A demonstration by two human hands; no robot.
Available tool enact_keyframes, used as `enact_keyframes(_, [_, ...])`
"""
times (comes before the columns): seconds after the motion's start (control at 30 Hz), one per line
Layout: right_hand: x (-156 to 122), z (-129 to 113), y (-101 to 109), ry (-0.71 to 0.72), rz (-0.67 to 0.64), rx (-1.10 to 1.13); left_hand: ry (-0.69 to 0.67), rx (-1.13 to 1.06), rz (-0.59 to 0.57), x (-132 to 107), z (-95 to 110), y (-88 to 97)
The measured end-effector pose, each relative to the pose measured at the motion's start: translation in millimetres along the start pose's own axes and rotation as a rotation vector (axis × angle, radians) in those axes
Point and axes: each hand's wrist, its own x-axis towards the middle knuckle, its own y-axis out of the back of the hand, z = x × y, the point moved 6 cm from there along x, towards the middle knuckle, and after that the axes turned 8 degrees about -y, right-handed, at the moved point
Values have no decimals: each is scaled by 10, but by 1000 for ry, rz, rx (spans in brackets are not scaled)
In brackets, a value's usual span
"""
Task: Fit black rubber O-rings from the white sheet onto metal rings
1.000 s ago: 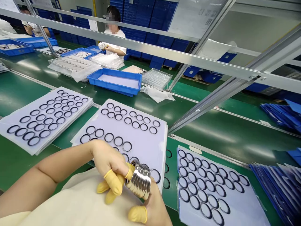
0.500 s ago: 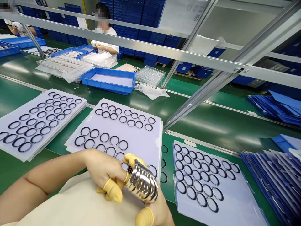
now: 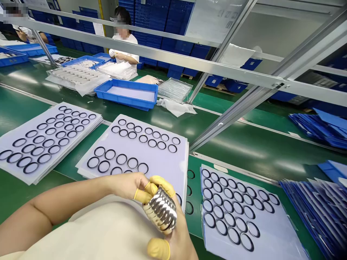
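A stack of shiny silver metal rings [image 3: 159,210] sits between my hands, leaning on its side. My left hand [image 3: 135,187], its fingers in yellow latex cots, grips the stack from the upper left. My right hand [image 3: 176,242] holds it from below, with a yellow cot on one finger. Just beyond my hands lies a pale lilac sheet [image 3: 165,162] set with rows of black-rimmed rings. My left forearm partly hides the sheet's near edge, and the stack covers its lower right part.
Similar ring sheets [image 3: 54,141] [image 3: 230,216] lie to the left and right on a green conveyor bench [image 3: 244,144]. Aluminium rails [image 3: 162,57] cross the view. Beyond stand a blue tray [image 3: 126,94] and a co-worker [image 3: 123,54]. Blue stacks [image 3: 309,209] sit at right.
The ring stack has tilted and shifted slightly left, and my left fingers have moved up over its top. The whole view has shifted slightly as my head moved.
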Motion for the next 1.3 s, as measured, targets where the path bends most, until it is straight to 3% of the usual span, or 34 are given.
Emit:
enact_keyframes(0.3, [-23, 67, -46, -30, -19, 69, -448, 343, 99, -13, 378, 71])
enact_keyframes(0.43, [7, 115, 22, -15, 7, -12, -526, 670, 112, -72, 531, 67])
enact_keyframes(0.53, [66, 157, -7, -51, -101, 35, -560, 905, 114, -97, 591, 54])
enact_keyframes(0.63, [108, 157, -91, -67, -240, 99, -622, 987, 89, -99, 622, 2])
enact_keyframes(0.73, [117, 153, -113, -64, -250, 174, -692, 1030, 64, -97, 654, -58])
enact_keyframes(1.0, [73, 236, -87, -77, -227, 216, -596, 1155, -68, -65, 670, -66])
enact_keyframes(1.2, [85, 212, -108, -7, -269, 162, -691, 1190, -66, -46, 704, -130])
enact_keyframes(1.3, [86, 192, -55, -3, -202, 135, -556, 1303, -133, -59, 730, -99])
